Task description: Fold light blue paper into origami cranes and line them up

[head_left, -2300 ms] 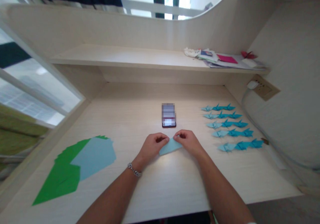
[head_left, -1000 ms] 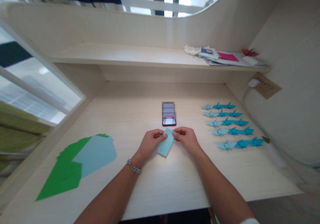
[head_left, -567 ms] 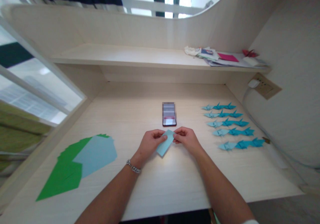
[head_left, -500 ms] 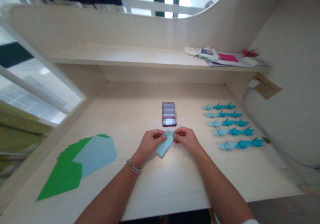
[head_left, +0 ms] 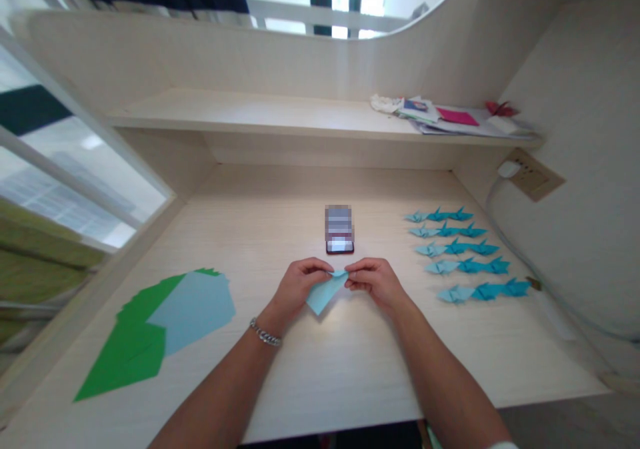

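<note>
A folded light blue paper [head_left: 324,291] is held just above the desk [head_left: 330,362] at its middle. My left hand [head_left: 299,285] pinches its upper left edge, with a bracelet on that wrist. My right hand [head_left: 376,282] pinches its upper right corner. Both hands' fingers are closed on the paper, and its lower point hangs toward me. A phone [head_left: 339,229] with a lit screen lies flat just beyond my fingers.
Several folded blue paper cranes [head_left: 463,254] lie in rows at the right. A stack of green and light blue sheets [head_left: 160,322] lies at the left. The shelf [head_left: 260,115] above holds papers [head_left: 450,119] at its right end. A wall socket with a cable [head_left: 525,174] is at the right.
The paper was a rectangle held tilted between both hands; now its top is drawn in and it shows a smaller, pointed shape. Both hands stayed in nearly the same place.
</note>
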